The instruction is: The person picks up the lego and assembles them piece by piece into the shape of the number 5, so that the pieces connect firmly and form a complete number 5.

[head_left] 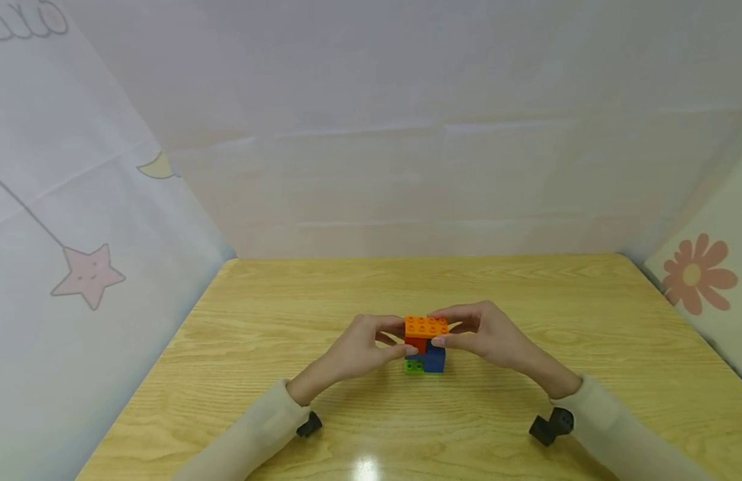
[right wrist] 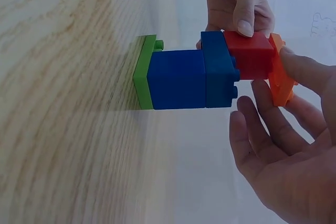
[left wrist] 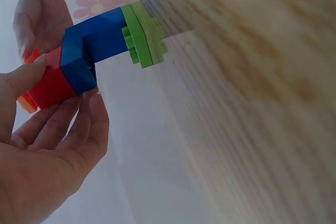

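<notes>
Two bare hands with long cream sleeves

The left hand (head_left: 361, 347) and right hand (head_left: 487, 334) wear no gloves; a small black device (head_left: 551, 425) sits under each wrist, at the lower frame.

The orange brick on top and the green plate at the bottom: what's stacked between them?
A red brick, then blue bricks, seen best in the right wrist view.

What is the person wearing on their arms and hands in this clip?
Both hands, left hand and right hand, are bare, with no gloves or rings visible. Long cream sleeves reach the wrists. A small black camera mount sits under each wrist.
</notes>
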A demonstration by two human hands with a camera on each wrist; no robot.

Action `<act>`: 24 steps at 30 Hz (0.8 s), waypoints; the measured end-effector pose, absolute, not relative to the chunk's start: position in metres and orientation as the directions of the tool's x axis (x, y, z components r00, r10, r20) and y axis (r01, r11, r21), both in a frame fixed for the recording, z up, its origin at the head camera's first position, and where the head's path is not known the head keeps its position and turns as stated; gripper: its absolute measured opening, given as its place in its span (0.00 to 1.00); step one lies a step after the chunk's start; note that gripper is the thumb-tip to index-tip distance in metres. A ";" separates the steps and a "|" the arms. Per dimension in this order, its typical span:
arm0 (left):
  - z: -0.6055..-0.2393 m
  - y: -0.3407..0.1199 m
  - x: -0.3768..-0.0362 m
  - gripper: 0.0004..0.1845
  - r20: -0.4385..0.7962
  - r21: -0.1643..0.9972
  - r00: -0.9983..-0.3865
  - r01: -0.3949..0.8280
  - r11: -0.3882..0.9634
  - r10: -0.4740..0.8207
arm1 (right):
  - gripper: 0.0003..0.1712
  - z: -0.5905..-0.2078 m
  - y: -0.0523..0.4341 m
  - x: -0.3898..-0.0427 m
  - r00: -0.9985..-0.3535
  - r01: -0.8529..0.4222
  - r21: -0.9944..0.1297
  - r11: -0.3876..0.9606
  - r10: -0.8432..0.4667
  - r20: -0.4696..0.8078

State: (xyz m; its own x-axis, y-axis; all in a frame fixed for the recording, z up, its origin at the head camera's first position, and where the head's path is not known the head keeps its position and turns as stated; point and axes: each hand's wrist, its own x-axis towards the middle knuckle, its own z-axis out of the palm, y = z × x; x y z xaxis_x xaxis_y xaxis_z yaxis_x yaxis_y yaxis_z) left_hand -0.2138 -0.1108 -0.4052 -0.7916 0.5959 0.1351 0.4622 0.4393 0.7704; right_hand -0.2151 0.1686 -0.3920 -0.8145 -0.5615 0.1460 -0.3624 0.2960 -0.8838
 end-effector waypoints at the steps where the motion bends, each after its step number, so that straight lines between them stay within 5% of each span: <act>1: -0.405 -0.111 -0.214 0.18 0.137 0.770 -0.792 0.463 0.439 0.595 | 0.25 -0.392 0.168 -0.215 -0.814 -0.368 -0.880 0.300 -0.562 0.149; 24: -0.405 -0.109 -0.214 0.15 0.158 0.749 -0.780 0.494 0.442 0.605 | 0.18 -0.389 0.160 -0.212 -0.838 -0.391 -0.854 0.344 -0.516 0.176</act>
